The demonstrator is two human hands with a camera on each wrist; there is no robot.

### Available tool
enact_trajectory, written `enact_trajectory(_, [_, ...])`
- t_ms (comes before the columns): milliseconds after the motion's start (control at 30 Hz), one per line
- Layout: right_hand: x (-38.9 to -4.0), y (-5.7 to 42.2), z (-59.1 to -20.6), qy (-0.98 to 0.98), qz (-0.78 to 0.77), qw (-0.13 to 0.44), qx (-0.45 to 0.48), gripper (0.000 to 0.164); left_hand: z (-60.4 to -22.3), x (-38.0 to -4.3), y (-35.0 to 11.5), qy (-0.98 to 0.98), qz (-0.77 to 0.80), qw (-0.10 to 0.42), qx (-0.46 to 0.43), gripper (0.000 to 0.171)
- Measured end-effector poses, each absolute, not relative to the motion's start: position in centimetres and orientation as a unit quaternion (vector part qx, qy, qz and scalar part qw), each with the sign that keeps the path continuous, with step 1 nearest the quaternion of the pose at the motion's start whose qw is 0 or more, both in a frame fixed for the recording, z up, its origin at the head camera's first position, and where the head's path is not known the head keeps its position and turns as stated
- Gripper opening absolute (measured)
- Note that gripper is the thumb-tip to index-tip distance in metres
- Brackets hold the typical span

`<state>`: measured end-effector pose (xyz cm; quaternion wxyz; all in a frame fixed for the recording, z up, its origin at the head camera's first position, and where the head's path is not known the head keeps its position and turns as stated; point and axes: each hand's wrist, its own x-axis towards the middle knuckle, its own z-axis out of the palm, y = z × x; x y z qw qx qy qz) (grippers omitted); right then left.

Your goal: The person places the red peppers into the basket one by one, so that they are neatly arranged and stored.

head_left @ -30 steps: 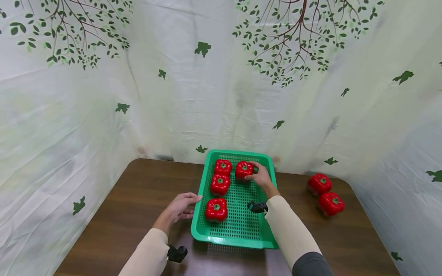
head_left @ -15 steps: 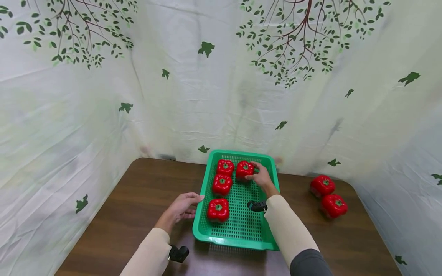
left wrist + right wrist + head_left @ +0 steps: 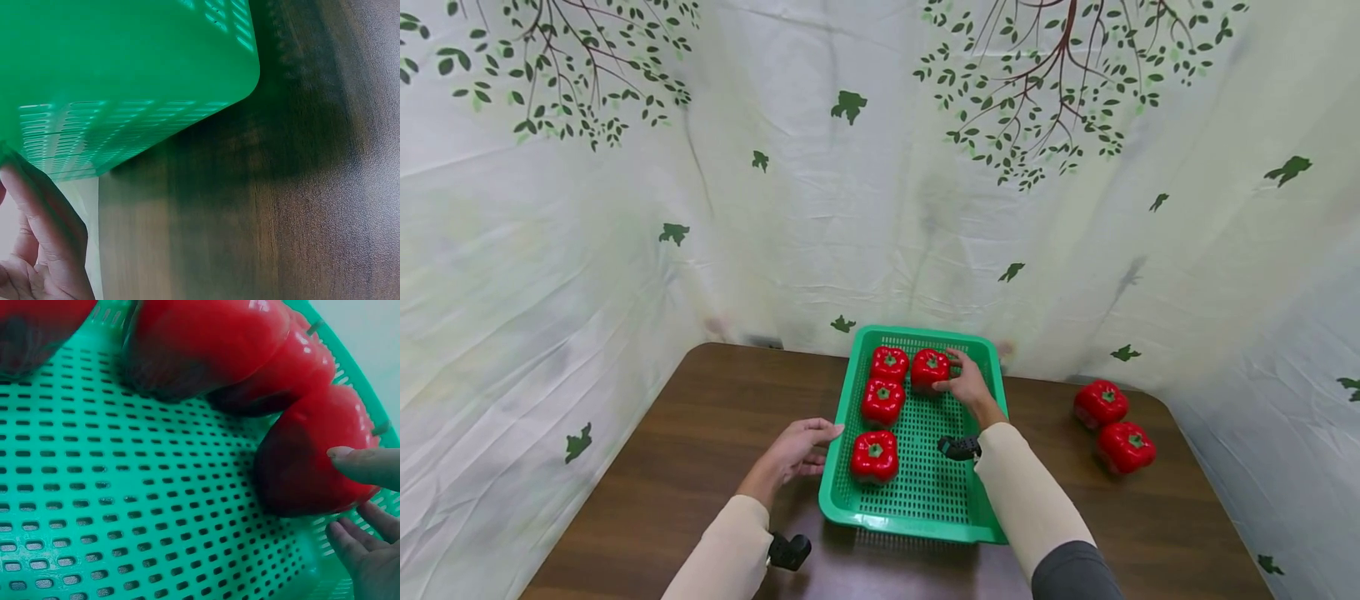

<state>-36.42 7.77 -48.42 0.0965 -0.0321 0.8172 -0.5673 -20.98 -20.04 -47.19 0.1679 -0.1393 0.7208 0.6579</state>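
Observation:
A green perforated plastic basket point(image 3: 917, 528) sits on the brown table. My right hand point(image 3: 966, 388) holds a red bell pepper point(image 3: 928, 372) upright at its back right, thumb on the near side and fingers on the far right side. In the right wrist view this bell pepper point(image 3: 312, 456) touches its neighbour. Down the basket's left side stand three more: a back pepper point(image 3: 889, 363), a middle pepper point(image 3: 882, 402) and a front pepper point(image 3: 874, 457). My left hand point(image 3: 793, 450) pinches the basket's left rim, fingers under the edge; the left wrist view shows its fingers point(image 3: 44, 219) below the green wall.
Two more red peppers, a farther one point(image 3: 1101, 404) and a nearer one point(image 3: 1126, 448), lie touching on the table right of the basket. A white leaf-printed curtain point(image 3: 880, 208) hangs behind the table point(image 3: 715, 400). Each forearm carries a black wrist camera point(image 3: 788, 552).
The view has shifted slightly. The pepper in my right hand has edged a little left, closer to the back left pepper. My left hand stays at the rim.

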Motion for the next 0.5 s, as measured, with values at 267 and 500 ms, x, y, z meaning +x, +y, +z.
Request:
enact_trajectory(267, [-36.1, 8.0, -47.5, 0.831, -0.547, 0.09, -0.037, 0.074, -47.4, -21.0, -20.0, 0.724, 0.654, 0.168, -0.141, 0.031])
enact_trajectory(500, [-35.7, 8.6, -46.0, 0.828, -0.552, 0.09, -0.048, 0.073, -47.4, -21.2, -19.9, 0.724, 0.653, 0.167, -0.145, 0.03])
